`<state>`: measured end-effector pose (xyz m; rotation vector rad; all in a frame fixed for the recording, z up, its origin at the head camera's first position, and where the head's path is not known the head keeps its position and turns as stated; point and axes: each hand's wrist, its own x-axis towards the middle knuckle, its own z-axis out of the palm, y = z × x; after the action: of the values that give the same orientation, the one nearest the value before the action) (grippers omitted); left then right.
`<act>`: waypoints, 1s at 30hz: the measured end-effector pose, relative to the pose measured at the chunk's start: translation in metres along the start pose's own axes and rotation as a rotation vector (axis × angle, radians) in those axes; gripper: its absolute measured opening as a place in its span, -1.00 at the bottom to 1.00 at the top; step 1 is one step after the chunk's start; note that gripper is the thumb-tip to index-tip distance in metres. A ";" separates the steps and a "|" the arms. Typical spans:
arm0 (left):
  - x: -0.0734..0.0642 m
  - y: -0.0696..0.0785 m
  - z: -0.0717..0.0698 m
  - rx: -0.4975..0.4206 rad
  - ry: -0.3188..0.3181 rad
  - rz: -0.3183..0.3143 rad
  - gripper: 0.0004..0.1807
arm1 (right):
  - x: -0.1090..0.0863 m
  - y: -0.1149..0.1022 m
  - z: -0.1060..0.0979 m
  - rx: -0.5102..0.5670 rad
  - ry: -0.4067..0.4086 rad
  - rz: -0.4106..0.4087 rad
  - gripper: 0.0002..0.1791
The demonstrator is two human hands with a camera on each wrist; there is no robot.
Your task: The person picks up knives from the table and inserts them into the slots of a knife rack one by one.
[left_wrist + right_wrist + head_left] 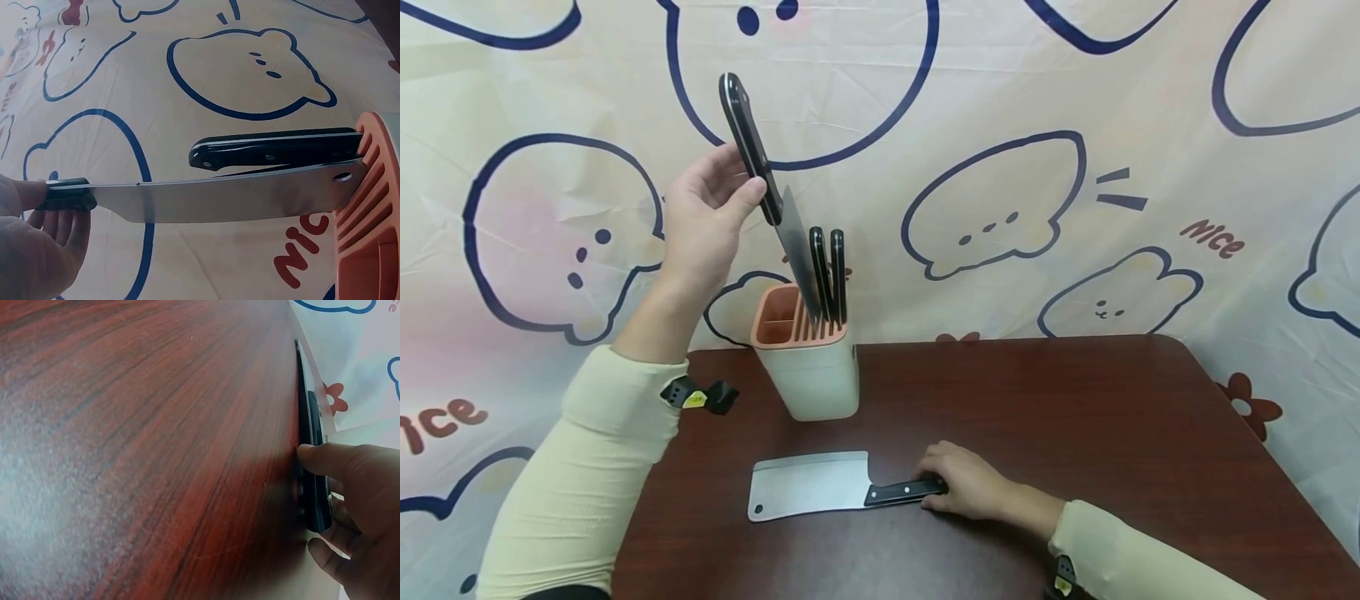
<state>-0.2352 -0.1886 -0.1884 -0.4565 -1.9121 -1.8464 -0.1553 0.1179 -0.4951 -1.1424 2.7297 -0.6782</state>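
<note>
My left hand pinches the black handle of a kitchen knife between thumb and fingers. The blade slants down to the slotted top of a white knife holder with an orange rim; in the left wrist view the end of the blade, with a small hole, is at the slots. Two other black-handled knives stand in the holder, beside that blade. On the table a cleaver lies flat, blade to the left. My right hand grips the end of its black handle, thumb on one side.
The dark red-brown table has its rounded far right corner by a printed cloth backdrop. The holder stands near the table's back left edge, behind the cleaver. Its open orange compartments lie left of the slots.
</note>
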 end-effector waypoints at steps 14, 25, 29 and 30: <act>0.001 0.000 -0.002 -0.013 -0.002 0.008 -0.58 | 0.000 -0.001 -0.001 0.009 -0.009 0.014 -0.71; -0.001 -0.017 -0.001 0.101 -0.023 -0.030 -0.56 | -0.003 0.004 -0.004 0.074 0.008 0.001 -0.72; -0.001 -0.024 0.001 0.117 -0.042 -0.040 -0.55 | -0.006 0.011 -0.008 0.200 0.019 0.011 -0.73; -0.001 -0.026 0.002 0.122 -0.047 -0.047 -0.55 | -0.007 0.012 -0.010 0.241 0.023 0.012 -0.74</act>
<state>-0.2480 -0.1883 -0.2108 -0.4215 -2.0698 -1.7494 -0.1610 0.1335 -0.4921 -1.0673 2.5807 -0.9920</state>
